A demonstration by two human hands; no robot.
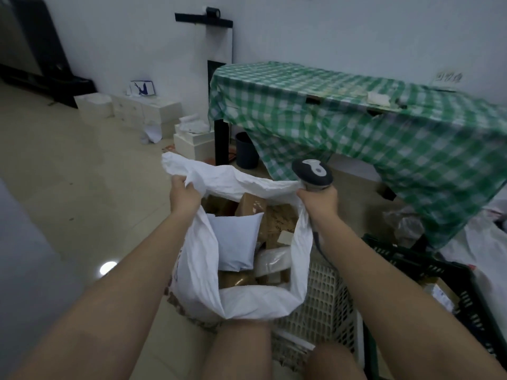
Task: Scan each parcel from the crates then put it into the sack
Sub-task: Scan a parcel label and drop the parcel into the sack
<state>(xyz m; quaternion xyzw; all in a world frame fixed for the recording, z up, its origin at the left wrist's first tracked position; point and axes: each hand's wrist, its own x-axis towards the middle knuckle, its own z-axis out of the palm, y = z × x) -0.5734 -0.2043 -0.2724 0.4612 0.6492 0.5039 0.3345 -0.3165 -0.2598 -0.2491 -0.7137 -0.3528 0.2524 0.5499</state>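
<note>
Left hand (183, 197) grip bunches white woven plastic sack (255, 300) rim; right hand (319, 200) grip clasps grey handheld scanner (312, 171) plus rim, likely spreading the mouth for parcels.

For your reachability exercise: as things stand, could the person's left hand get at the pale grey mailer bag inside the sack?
Probably not straight away: the left hand is gripping the sack rim. The sack's mouth is open and nothing covers the pale grey mailer bag, so once freed it likely could.

The pale tiled floor (82, 174) fills the frame's left. On it I see white boxes (142, 112) upper left, my sack (197, 270) at centre, crates (323, 305) lower right.
</note>
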